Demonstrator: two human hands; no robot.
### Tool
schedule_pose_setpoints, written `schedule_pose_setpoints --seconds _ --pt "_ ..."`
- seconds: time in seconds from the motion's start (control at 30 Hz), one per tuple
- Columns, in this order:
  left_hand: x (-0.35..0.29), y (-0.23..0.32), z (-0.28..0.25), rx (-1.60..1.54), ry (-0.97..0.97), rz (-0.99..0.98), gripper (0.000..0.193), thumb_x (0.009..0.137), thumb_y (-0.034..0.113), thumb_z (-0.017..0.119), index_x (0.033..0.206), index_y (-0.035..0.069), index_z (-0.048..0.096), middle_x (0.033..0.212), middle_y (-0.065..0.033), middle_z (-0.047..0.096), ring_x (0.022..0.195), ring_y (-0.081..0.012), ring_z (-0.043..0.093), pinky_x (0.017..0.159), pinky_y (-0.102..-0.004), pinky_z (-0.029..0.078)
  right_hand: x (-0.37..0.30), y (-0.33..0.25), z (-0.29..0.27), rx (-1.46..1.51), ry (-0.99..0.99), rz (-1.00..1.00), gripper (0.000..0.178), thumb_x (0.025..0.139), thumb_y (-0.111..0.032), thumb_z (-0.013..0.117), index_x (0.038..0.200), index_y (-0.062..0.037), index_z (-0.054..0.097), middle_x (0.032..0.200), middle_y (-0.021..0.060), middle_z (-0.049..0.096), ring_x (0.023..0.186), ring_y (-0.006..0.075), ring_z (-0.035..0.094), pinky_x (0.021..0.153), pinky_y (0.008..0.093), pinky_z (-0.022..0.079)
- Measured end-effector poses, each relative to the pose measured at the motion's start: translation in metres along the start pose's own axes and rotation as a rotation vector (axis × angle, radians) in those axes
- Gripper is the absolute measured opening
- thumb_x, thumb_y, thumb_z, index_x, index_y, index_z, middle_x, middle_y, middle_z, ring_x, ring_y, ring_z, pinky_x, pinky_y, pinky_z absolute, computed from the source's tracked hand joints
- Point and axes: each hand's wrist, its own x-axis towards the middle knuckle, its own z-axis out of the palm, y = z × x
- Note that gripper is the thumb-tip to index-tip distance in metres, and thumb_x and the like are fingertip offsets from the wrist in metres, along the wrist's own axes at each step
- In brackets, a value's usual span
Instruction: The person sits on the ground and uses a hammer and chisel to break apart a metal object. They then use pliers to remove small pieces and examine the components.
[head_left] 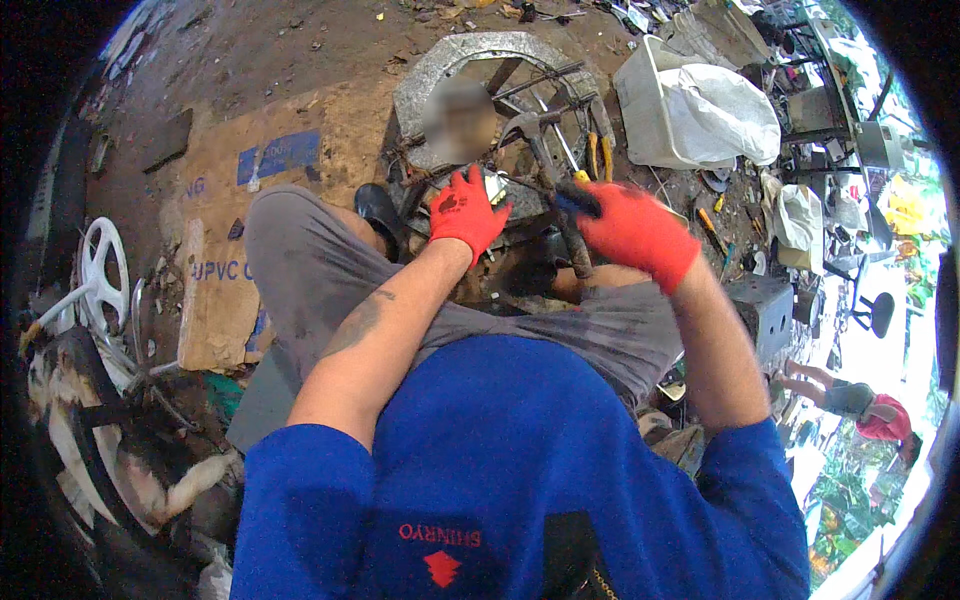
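My left hand [465, 212], in a red glove, is closed at the near side of a round grey metal frame [425, 85]. Between its thumb and fingers shows a small silvery piece [494, 188], too small to name. Gripped in my red-gloved right hand [640, 232] is a hammer [530, 124], its dark and blue grip in the fist and its head over the frame. A screwdriver with a yellow handle [581, 176] and orange-handled pliers [600, 157] lie by the frame's right side. A blurred patch hides part of the frame.
Flattened cardboard [215, 270] covers ground at the left, near a white wheel [104, 275]. A dog [150, 460] lies at the lower left. A white bin [650, 105] stands at the right, with scattered tools beyond it. Another person [880, 415] is farther off.
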Motion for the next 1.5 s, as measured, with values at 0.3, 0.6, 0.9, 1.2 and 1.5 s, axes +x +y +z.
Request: schedule_pose_setpoints --seconds 0.3,0.6,0.9,1.2,1.5 --pt "-0.003 0.007 -0.002 -0.141 -0.012 -0.094 0.08 0.079 0.05 0.074 0.133 -0.001 0.044 0.132 -0.0263 0.052 0.117 -0.0412 0.058 0.096 -0.0478 0.049 -0.067 -0.015 0.11 0.478 0.257 0.282 0.055 0.088 -0.031 0.06 0.138 -0.0109 0.054 0.105 0.0263 0.067 0.099 0.0429 0.065 0.089 0.0492 0.051" --pt "-0.004 0.024 0.001 -0.077 -0.015 -0.202 0.074 0.079 0.044 0.078 0.128 -0.001 0.045 0.128 -0.0234 0.052 0.114 -0.0386 0.059 0.094 -0.0466 0.051 -0.051 -0.02 0.099 0.212 0.269 0.167 0.05 0.087 -0.03 0.061 0.132 -0.0087 0.058 0.098 0.0221 0.067 0.093 0.04 0.066 0.082 0.0498 0.053" --pt "-0.005 0.022 0.008 -0.014 -0.001 -0.177 0.07 0.076 0.039 0.082 0.123 0.001 0.045 0.125 -0.0224 0.052 0.112 -0.0382 0.06 0.09 -0.0457 0.052 -0.038 -0.044 0.072 0.138 0.319 0.142 0.039 0.085 -0.025 0.062 0.118 -0.0058 0.064 0.083 0.0193 0.07 0.08 0.0392 0.068 0.074 0.0494 0.055" --pt "-0.001 0.016 0.016 0.004 0.039 -0.153 0.065 0.077 0.041 0.081 0.118 0.003 0.048 0.12 -0.0199 0.054 0.107 -0.0344 0.062 0.086 -0.045 0.053 -0.014 -0.061 0.037 0.034 0.187 0.126 0.026 0.084 -0.024 0.058 0.098 -0.0031 0.066 0.086 0.0213 0.07 0.083 0.0397 0.069 0.075 0.0492 0.055" --pt "0.001 0.017 0.013 -0.059 -0.002 -0.145 0.072 0.075 0.038 0.083 0.124 0.0 0.045 0.128 -0.0253 0.052 0.11 -0.0401 0.061 0.09 -0.0471 0.052 0.014 -0.06 -0.005 -0.109 -0.043 -0.117 0.029 0.084 -0.025 0.053 0.091 -0.001 0.067 0.101 0.0282 0.067 0.092 0.0426 0.067 0.085 0.0483 0.054"
